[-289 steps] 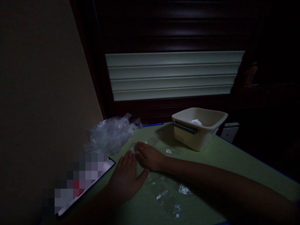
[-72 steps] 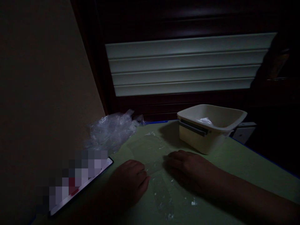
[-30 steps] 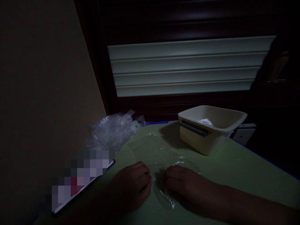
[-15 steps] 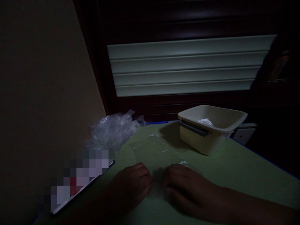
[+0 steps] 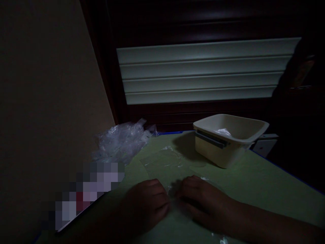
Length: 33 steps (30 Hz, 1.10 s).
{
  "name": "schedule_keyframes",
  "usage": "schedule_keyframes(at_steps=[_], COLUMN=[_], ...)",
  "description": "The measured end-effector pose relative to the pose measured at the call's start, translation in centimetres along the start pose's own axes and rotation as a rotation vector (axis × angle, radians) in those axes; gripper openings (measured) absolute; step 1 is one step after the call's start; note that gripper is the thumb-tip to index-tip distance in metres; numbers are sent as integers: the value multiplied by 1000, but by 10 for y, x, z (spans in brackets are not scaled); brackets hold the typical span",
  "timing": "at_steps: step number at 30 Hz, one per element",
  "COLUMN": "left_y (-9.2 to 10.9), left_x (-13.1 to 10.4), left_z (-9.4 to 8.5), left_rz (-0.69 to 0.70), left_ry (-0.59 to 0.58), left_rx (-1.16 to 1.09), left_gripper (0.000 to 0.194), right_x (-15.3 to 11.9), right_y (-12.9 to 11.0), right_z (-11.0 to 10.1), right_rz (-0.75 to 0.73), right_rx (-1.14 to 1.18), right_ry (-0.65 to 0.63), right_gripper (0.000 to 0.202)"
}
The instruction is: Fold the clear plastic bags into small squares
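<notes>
A thin clear plastic bag lies spread over the green tabletop, with shiny creases at its far end. My left hand is curled low over the near part of it, fingers closed. Just to its right, my right hand is also curled, with the fingertips pinched down at the plastic. The hands are a small gap apart. Dim light hides the fingertips, but the film runs under both hands, and a shiny edge of it shows below my right wrist.
A heap of crumpled clear plastic bags sits at the back left by the wall. A cream plastic bin with a grey handle holds some clear plastic at the back right. A pixelated flat item lies on the left. A white box stands behind the bin.
Both hands have shifted slightly, the left one a little to the right and nearer to me. The plastic between them has moved, and a shiny edge now shows below my right wrist.
</notes>
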<state>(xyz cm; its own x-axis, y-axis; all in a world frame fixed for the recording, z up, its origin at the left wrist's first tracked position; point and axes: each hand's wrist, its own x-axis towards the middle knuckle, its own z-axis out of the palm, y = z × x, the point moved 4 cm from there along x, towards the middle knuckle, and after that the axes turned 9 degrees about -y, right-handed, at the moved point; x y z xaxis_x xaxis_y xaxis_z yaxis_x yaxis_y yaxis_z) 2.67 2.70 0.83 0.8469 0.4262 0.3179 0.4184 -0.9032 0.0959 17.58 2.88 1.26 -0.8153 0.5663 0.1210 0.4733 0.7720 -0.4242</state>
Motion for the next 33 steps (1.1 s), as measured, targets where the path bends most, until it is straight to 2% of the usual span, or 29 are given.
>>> schedule_keyframes(at_steps=[5, 11, 17, 20, 25, 29, 33], left_y=[-1, 2, 5, 6, 5, 4, 4], left_x=[0, -2, -2, -1, -1, -2, -2], left_z=[-2, 0, -1, -1, -2, 1, 0], left_rz=[-21, -16, 1, 2, 9, 4, 8], left_ry=[59, -16, 10, 8, -2, 0, 1], left_rx=[0, 178, 193, 185, 160, 173, 177], left_gripper=[19, 12, 13, 11, 13, 12, 15], right_x=[0, 1, 2, 3, 6, 7, 7], right_y=[2, 4, 14, 21, 28, 29, 31], right_z=[1, -4, 0, 5, 8, 5, 2], right_rz=[11, 114, 265, 324, 357, 366, 370], right_rx=[4, 70, 165, 198, 223, 240, 228], right_ry=[18, 73, 142, 175, 210, 245, 314], right_gripper=[12, 8, 24, 38, 54, 58, 52])
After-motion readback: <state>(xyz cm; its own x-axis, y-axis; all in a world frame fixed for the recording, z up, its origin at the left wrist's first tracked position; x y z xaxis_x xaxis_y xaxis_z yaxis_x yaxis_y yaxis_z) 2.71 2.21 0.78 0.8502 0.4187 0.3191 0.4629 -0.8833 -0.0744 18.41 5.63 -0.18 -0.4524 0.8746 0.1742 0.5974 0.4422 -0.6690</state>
